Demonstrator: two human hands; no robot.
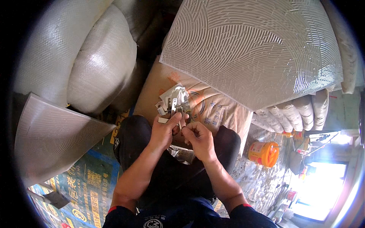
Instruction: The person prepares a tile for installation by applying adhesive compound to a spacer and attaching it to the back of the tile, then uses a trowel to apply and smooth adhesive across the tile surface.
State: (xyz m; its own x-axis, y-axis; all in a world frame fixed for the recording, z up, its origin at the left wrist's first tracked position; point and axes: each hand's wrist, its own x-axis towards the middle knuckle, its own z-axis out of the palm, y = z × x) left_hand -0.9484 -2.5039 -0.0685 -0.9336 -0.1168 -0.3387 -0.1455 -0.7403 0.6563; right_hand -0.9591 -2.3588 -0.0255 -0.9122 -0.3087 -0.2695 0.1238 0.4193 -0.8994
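My left hand (165, 129) is closed around a small silver metal bracket (174, 103) with slots in it, held upright above my lap. Close beside it, my right hand (198, 140) has its fingertips pinched together near the bracket's lower end. What lies between those fingertips is too small to make out. Just beyond my hands, a shiny clear plastic packet (178, 92) lies on a tan paper sack (220, 102), with small metal pieces (161, 107) next to it. Another shiny packet (181, 155) rests in my lap below my hands.
A large tile (247, 49) coated with combed adhesive leans over the sack's far side. Another ridged tile (57, 136) stands at left by bulging woven sacks (102, 60). Stacked bags (302, 112) and an orange bucket (263, 154) are to the right. Printed protective sheeting (89, 186) covers floor at left.
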